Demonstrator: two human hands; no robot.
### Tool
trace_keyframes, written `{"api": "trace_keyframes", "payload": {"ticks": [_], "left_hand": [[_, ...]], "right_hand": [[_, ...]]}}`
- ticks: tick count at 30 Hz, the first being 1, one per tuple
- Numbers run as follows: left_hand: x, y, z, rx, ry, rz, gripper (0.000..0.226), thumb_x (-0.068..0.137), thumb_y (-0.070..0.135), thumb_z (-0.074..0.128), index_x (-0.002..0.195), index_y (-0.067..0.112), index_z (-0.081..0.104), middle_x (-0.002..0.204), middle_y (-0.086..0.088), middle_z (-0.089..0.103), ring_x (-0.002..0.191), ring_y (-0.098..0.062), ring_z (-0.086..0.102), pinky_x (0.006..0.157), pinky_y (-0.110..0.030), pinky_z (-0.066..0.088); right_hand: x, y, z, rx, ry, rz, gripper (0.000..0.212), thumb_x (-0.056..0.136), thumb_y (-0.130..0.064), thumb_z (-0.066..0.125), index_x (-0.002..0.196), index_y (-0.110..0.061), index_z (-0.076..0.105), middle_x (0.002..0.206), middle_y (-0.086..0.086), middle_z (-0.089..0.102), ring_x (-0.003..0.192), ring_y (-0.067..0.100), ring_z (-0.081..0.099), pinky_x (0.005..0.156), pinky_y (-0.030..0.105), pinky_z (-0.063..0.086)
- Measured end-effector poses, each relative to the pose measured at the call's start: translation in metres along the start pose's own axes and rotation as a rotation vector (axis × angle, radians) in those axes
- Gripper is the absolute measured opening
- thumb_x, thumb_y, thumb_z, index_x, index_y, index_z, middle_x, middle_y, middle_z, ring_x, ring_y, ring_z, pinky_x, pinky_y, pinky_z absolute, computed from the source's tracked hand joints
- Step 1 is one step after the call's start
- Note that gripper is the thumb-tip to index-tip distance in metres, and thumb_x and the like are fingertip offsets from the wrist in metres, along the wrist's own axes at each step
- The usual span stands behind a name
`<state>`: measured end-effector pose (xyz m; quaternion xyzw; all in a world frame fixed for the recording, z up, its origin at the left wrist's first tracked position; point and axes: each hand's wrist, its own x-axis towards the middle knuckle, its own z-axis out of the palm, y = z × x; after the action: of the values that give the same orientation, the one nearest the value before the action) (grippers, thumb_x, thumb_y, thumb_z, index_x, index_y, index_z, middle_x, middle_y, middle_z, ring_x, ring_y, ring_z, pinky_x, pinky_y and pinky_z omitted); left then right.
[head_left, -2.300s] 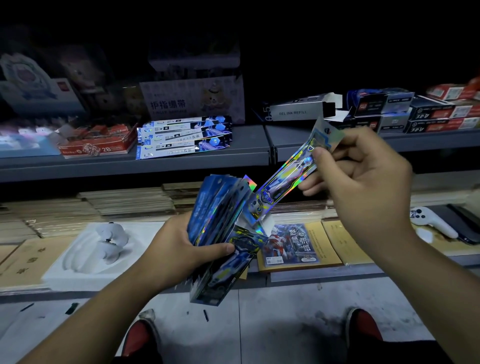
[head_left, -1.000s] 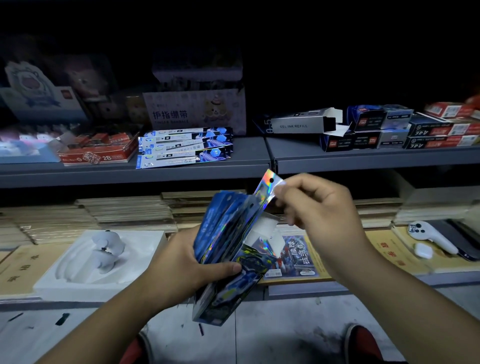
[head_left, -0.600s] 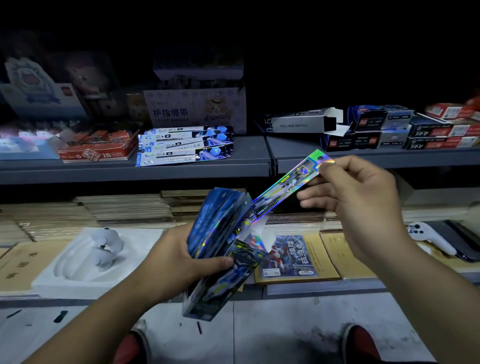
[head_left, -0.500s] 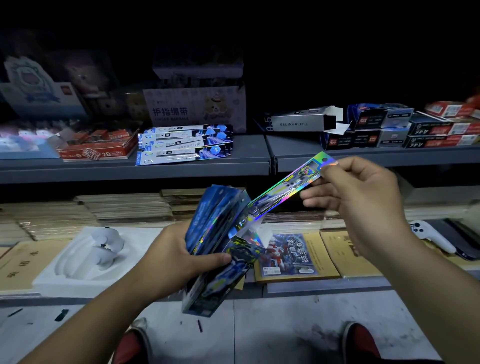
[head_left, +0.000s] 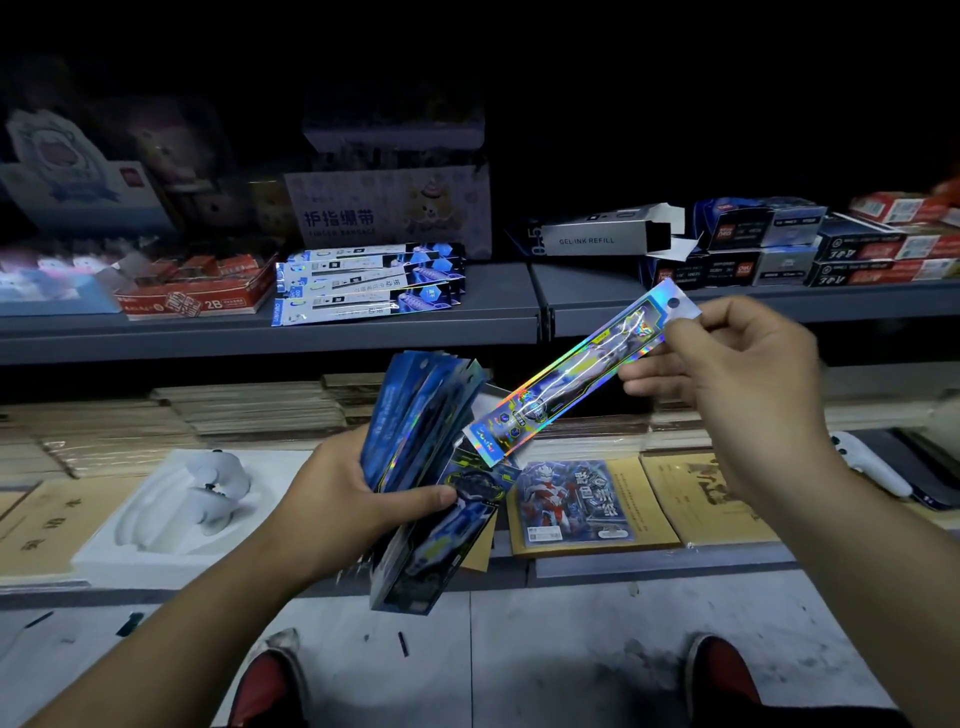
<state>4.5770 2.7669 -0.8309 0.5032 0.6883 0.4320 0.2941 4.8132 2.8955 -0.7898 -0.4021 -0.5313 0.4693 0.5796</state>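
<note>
The right hand (head_left: 727, 395), at centre right of the frame, pinches the top end of one long shiny packet (head_left: 576, 379) between thumb and curled fingers, near its hang hole. The shiny packet slants down to the left. Its lower end comes close against the bundle of packets (head_left: 421, 467); whether the two touch cannot be told. The left hand (head_left: 353, 499), at lower centre, grips that bundle with the thumb across the front and the fingers behind. The packets fan out at the top, and their lower ends point at the floor (head_left: 571, 649).

Just right of the bundle, a card pack (head_left: 571, 501) with a red and silver figure lies on brown booklets (head_left: 711, 499) on the lower shelf. A white tray (head_left: 171, 514) sits at lower left of the frame, and a white controller (head_left: 867, 467) lies at the right edge.

On the upper shelf (head_left: 467, 327), a stack of packets (head_left: 363, 283) lies left of centre, with a red box (head_left: 192, 296) marked 2B beside it. A grey box (head_left: 597, 236) reading GEL INK REFILL lies to the right. Two red shoes (head_left: 265, 680) show at the bottom edge.
</note>
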Motion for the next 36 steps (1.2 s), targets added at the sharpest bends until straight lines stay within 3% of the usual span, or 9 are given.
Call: {"api": "trace_keyframes", "payload": {"ticks": [11, 13, 16, 18, 24, 30, 34, 36], "left_hand": [[0.000, -0.003, -0.004, 0.018, 0.001, -0.021, 0.028, 0.070, 0.021, 0.090, 0.089, 0.021, 0.069, 0.079, 0.002, 0.078, 0.063, -0.005, 0.069, 0.056, -0.017, 0.051], [0.000, -0.002, -0.003, 0.018, 0.000, -0.005, 0.027, 0.070, 0.020, 0.090, 0.087, 0.020, 0.069, 0.077, 0.005, 0.077, 0.061, -0.002, 0.067, 0.055, -0.015, 0.050], [-0.001, 0.001, -0.001, 0.026, -0.014, 0.006, 0.027, 0.072, 0.017, 0.089, 0.086, 0.023, 0.067, 0.069, 0.014, 0.074, 0.054, 0.004, 0.064, 0.052, -0.009, 0.045], [-0.001, 0.001, -0.001, 0.024, -0.015, -0.003, 0.028, 0.072, 0.016, 0.089, 0.088, 0.022, 0.067, 0.066, 0.016, 0.073, 0.050, 0.006, 0.061, 0.049, -0.008, 0.043], [-0.002, 0.003, -0.001, 0.012, -0.014, 0.008, 0.029, 0.073, 0.012, 0.088, 0.081, 0.024, 0.063, 0.057, 0.019, 0.067, 0.046, 0.006, 0.058, 0.047, -0.007, 0.042], [-0.002, 0.006, 0.001, 0.010, -0.018, 0.009, 0.031, 0.074, 0.010, 0.087, 0.078, 0.024, 0.060, 0.051, 0.018, 0.064, 0.042, 0.006, 0.057, 0.045, -0.007, 0.041], [-0.002, 0.007, 0.001, -0.014, -0.025, -0.003, 0.028, 0.074, 0.009, 0.086, 0.081, 0.021, 0.062, 0.052, 0.017, 0.065, 0.041, 0.006, 0.056, 0.045, -0.005, 0.039], [-0.002, 0.006, 0.001, -0.015, -0.029, -0.004, 0.029, 0.075, 0.009, 0.086, 0.080, 0.022, 0.061, 0.050, 0.017, 0.064, 0.041, 0.005, 0.056, 0.044, -0.006, 0.039]], "right_hand": [[0.005, 0.004, -0.004, -0.070, -0.015, -0.042, 0.007, 0.098, 0.004, 0.055, 0.091, 0.003, 0.058, 0.087, 0.037, 0.066, 0.064, 0.032, 0.076, 0.059, 0.034, 0.063], [0.000, 0.004, -0.001, -0.090, -0.026, -0.064, 0.009, 0.098, 0.004, 0.055, 0.090, 0.002, 0.058, 0.085, 0.034, 0.066, 0.063, 0.030, 0.076, 0.059, 0.037, 0.064], [-0.008, 0.005, 0.005, -0.142, -0.079, -0.129, 0.009, 0.099, 0.001, 0.058, 0.091, 0.005, 0.056, 0.067, 0.010, 0.068, 0.061, 0.031, 0.075, 0.060, 0.045, 0.064], [-0.014, 0.005, 0.008, -0.153, -0.118, -0.170, 0.011, 0.100, 0.000, 0.058, 0.091, 0.005, 0.055, 0.062, 0.004, 0.066, 0.059, 0.031, 0.073, 0.057, 0.044, 0.062], [-0.016, 0.000, 0.006, -0.195, -0.063, -0.299, 0.018, 0.099, -0.004, 0.060, 0.083, -0.008, 0.054, 0.068, -0.002, 0.072, 0.058, 0.028, 0.073, 0.062, 0.049, 0.062], [-0.016, 0.000, 0.002, -0.262, -0.034, -0.401, 0.017, 0.097, -0.006, 0.063, 0.083, -0.007, 0.054, 0.058, 0.005, 0.071, 0.055, 0.019, 0.073, 0.060, 0.040, 0.062], [-0.022, 0.005, 0.006, -0.268, -0.120, -0.426, 0.017, 0.096, -0.005, 0.065, 0.083, -0.004, 0.055, 0.058, 0.008, 0.068, 0.054, 0.018, 0.072, 0.056, 0.043, 0.061], [-0.024, 0.007, 0.009, -0.368, -0.269, -0.393, 0.018, 0.094, -0.010, 0.068, 0.080, -0.010, 0.057, 0.058, 0.004, 0.065, 0.053, 0.015, 0.069, 0.052, 0.040, 0.058]]}}
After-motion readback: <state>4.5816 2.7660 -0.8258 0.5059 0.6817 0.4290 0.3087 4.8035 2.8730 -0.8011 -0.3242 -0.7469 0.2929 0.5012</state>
